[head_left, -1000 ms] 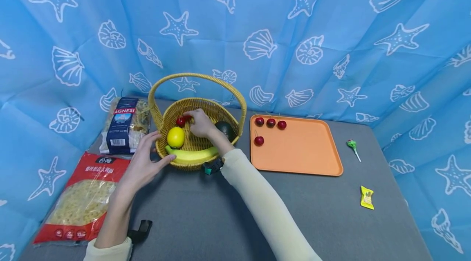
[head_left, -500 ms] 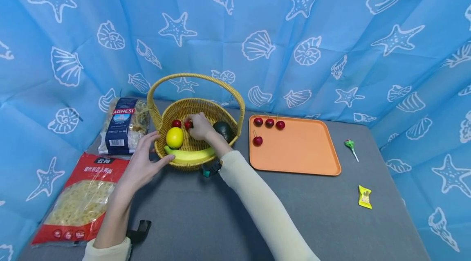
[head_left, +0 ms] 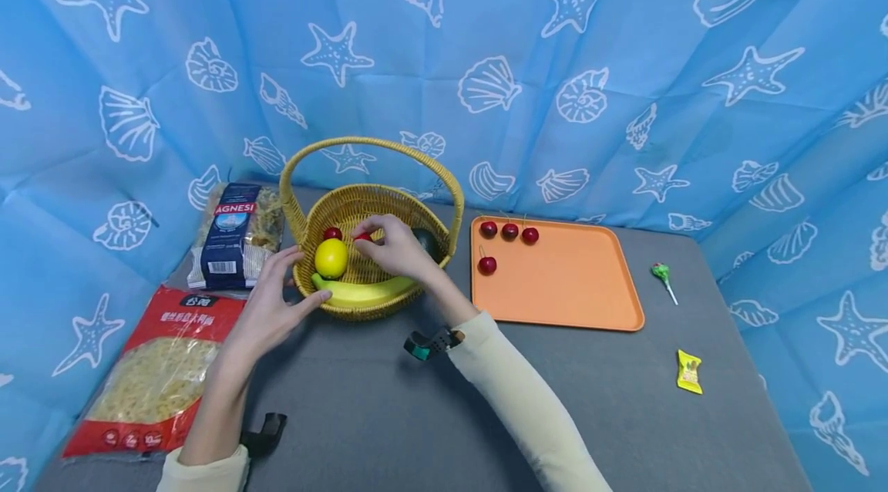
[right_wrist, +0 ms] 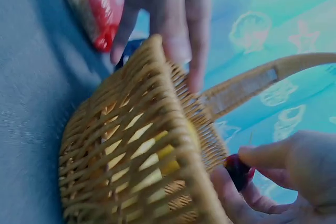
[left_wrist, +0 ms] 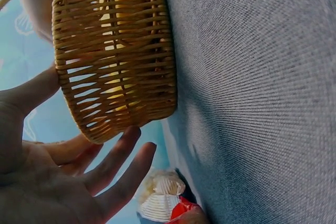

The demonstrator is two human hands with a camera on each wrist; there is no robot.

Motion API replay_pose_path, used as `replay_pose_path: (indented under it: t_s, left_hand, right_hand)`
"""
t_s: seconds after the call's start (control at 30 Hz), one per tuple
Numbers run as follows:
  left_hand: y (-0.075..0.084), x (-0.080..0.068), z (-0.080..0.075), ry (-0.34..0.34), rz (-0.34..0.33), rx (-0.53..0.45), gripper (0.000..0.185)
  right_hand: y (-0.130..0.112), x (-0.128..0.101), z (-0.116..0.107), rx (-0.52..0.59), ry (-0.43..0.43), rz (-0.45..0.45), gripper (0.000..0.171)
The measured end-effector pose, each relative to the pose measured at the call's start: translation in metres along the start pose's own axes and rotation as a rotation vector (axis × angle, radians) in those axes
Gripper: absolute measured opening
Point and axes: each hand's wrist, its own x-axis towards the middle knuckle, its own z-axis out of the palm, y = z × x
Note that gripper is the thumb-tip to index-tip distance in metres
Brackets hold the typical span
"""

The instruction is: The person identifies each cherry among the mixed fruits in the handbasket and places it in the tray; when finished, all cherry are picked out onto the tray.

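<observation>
A yellow wicker basket (head_left: 375, 191) with a tall handle stands at the table's back. My left hand (head_left: 272, 312) holds its left rim, thumb at the front and fingers spread about the side; the left wrist view shows fingertips against the weave. Over the basket, my right hand (head_left: 402, 247) pinches a dark red cherry (right_wrist: 239, 171) between thumb and fingers. Inside lie another cherry (head_left: 332, 233), a lemon (head_left: 331, 258), a banana (head_left: 364, 293) along the front, and a dark green fruit (head_left: 425, 242), partly hidden by the right hand.
Right of the basket lies an orange tray (head_left: 562, 284) bearing several cherries. Farther right are a green lollipop (head_left: 662, 274) and a yellow wrapped candy (head_left: 690, 372). Two pasta bags, one blue-labelled (head_left: 232, 234) and one red (head_left: 156, 369), lie at left. A patterned blue curtain (head_left: 444, 52) hangs behind.
My right hand has drawn back from the basket's left part, rightward and toward me, with a cherry between its fingertips. The left hand stays on the rim.
</observation>
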Motion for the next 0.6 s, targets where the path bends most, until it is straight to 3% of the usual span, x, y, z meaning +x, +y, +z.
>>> replay_pose_path:
  t_s: [0.33, 0.6]
  left_hand:
    - [0.0, 0.0, 0.0, 0.003, -0.001, 0.005, 0.088]
    - [0.001, 0.0, 0.0, 0.003, 0.005, 0.008, 0.087]
  right_hand:
    - [0.006, -0.093, -0.035, 0.182, 0.099, -0.142, 0.023]
    - [0.021, -0.159, -0.074, 0.178, 0.117, -0.088, 0.031]
